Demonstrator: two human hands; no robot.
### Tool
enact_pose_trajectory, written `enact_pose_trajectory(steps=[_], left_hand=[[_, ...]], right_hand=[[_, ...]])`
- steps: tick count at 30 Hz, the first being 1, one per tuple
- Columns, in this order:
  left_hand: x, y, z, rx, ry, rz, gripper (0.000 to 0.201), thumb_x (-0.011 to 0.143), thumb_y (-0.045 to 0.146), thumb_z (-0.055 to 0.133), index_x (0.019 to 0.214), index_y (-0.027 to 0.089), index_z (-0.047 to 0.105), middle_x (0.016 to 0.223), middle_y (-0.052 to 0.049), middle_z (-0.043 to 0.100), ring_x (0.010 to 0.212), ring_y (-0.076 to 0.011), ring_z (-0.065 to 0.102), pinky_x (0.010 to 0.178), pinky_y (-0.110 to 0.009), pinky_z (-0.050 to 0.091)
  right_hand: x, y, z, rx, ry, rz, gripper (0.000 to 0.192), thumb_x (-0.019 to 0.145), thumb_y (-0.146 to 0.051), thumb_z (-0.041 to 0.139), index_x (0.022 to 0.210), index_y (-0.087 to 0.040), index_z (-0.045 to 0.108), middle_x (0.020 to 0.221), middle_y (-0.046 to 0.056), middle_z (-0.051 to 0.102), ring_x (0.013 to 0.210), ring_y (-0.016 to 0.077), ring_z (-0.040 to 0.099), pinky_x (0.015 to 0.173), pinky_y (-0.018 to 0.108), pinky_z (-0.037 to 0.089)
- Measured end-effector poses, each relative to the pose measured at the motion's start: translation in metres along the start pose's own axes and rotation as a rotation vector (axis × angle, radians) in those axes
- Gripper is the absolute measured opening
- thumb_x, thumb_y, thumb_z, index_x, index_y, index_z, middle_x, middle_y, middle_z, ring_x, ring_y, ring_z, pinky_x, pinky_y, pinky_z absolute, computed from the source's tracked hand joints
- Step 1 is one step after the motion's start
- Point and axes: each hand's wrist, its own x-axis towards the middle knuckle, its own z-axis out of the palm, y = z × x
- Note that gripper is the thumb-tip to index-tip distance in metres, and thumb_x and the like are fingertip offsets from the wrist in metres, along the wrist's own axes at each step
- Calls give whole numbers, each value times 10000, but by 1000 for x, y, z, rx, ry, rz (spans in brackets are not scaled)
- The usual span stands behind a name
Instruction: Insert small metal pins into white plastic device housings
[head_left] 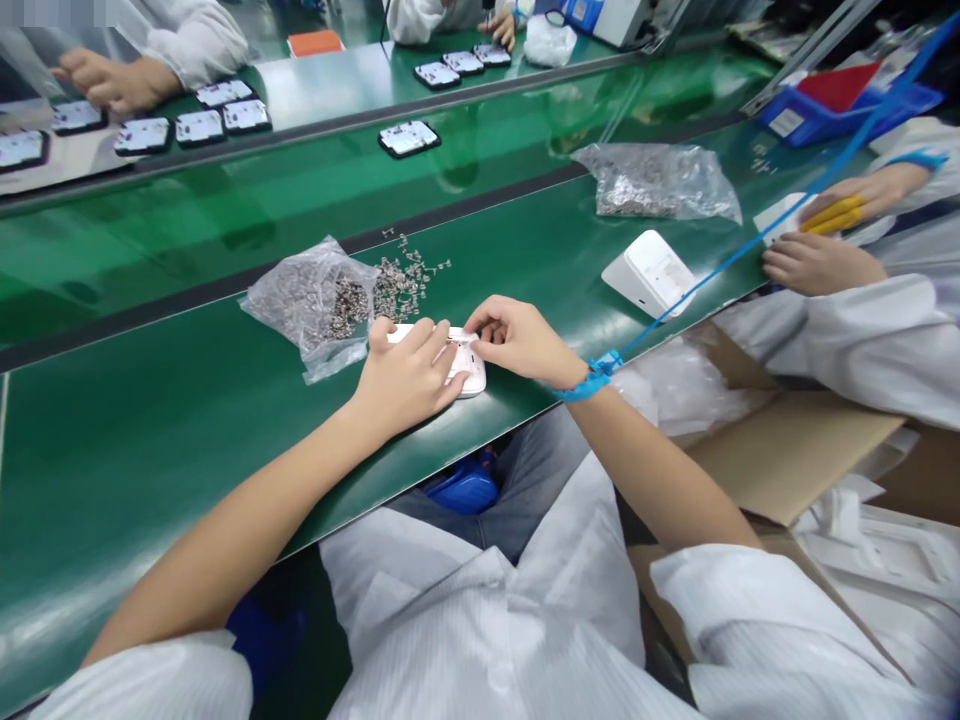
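Beside white casing (471, 375), spilled screws (401, 280)

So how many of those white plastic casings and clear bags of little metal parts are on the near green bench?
White casings: 2, one under both of the person's hands, left hand and right hand, white casing, and one lying free to the right
Clear bags of metal parts: 2, one beside the left hand, one farther right
Total: 4
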Motion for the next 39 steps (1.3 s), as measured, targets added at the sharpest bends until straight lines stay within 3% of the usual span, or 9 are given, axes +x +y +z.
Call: enact_pose_trajectory(steps=[7,17,23,25,27,31,34,36,39], left_hand=[[-1,-1,3,-8,-28,-15,355,1078,427,314,1153,249,612,1491,-85,555,1359,-343,481,960,-595,283],[3,3,-2,-112,-77,-111,302,1030,498,394,1196,351,599,1447,0,586,1297,-333,539,980,-574,325],[3,1,-2,-18,-39,-67,288,1029,467,412,1205,377,622,1434,19,598,1283,-314,536,1003,-565,329],[3,2,-5,27,-42,-47,297,1041,451,404,1197,350,636,1444,-10,599,1284,-328,540,983,-591,315],[-2,4,-10,72,-37,-29,307,1055,415,401,1200,312,651,1450,-47,603,1293,-349,544,951,-611,302],[-35,4,-26,154,-8,-41,309,1050,330,445,1281,303,649,1482,-54,586,1336,-367,529,942,-612,288],[-81,-3,-42,207,-50,-109,341,1043,308,445,1323,342,636,1513,-29,557,1367,-366,512,952,-611,289],[-117,-14,-54,230,-108,-189,363,1039,300,430,1331,369,634,1540,-13,525,1394,-380,480,943,-610,297],[-173,-44,-72,269,-165,-361,386,1039,311,394,1328,390,637,1566,11,490,1408,-412,446,918,-604,306]], right_hand=[[-2,11,10,-21,76,-23,281,695,-190,663,975,-177,669,972,43,656,787,161,568,664,286,448],[16,2,6,-164,27,-15,77,652,-173,667,726,-176,643,749,12,603,722,167,547,680,304,405],[9,18,4,223,-20,26,184,737,-300,734,876,-182,707,880,34,650,717,154,565,646,299,450],[7,24,5,359,41,57,232,805,-387,713,926,-189,704,917,49,671,768,171,588,686,315,480],[7,29,4,362,196,96,219,865,-403,644,922,-194,680,899,53,678,796,186,602,727,337,497],[-4,42,-21,-149,505,53,166,897,-318,571,956,-191,659,1009,118,671,941,265,602,885,456,484],[-22,64,-60,-615,632,88,329,943,-378,565,1176,-158,637,1282,225,590,1218,389,498,1023,580,373],[-33,85,-86,-772,704,176,475,952,-467,577,1286,-130,593,1379,280,517,1265,438,441,1007,597,346],[-41,114,-109,-836,746,255,509,962,-521,556,1238,-99,627,1261,326,570,1143,424,513,886,540,379]])
